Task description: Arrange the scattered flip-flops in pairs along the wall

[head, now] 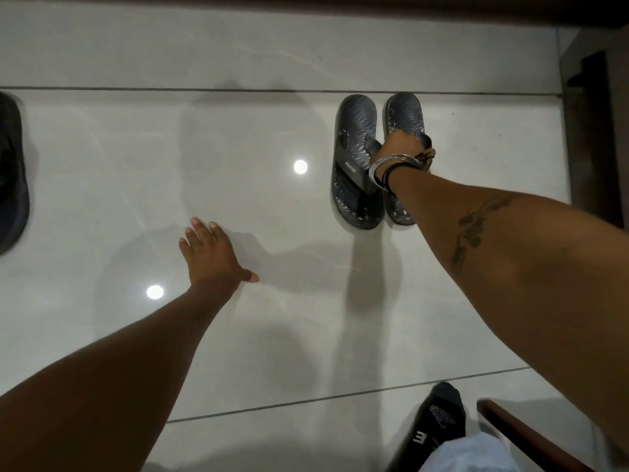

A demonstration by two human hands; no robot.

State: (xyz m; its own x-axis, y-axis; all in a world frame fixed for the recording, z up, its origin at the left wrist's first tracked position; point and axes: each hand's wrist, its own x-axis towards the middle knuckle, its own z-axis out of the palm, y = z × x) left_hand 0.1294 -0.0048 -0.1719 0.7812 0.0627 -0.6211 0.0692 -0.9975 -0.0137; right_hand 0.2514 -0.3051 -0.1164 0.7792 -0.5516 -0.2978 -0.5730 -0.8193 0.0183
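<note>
Two dark grey flip-flops with a wavy pattern lie side by side on the white tiled floor, close to the wall line. The left flip-flop [354,158] shows in full. My right hand [400,143], with bangles on the wrist, rests on the strap of the right flip-flop [403,112] and hides its middle. My left hand [211,252] hovers open over bare floor to the left, fingers spread, holding nothing. Another dark flip-flop [12,178] is cut off at the left edge.
The pale wall [238,39] runs along the top. A dark wooden frame [589,131] stands at the right. A foot in a black sock [439,420] and a wooden edge [510,430] are at the bottom right.
</note>
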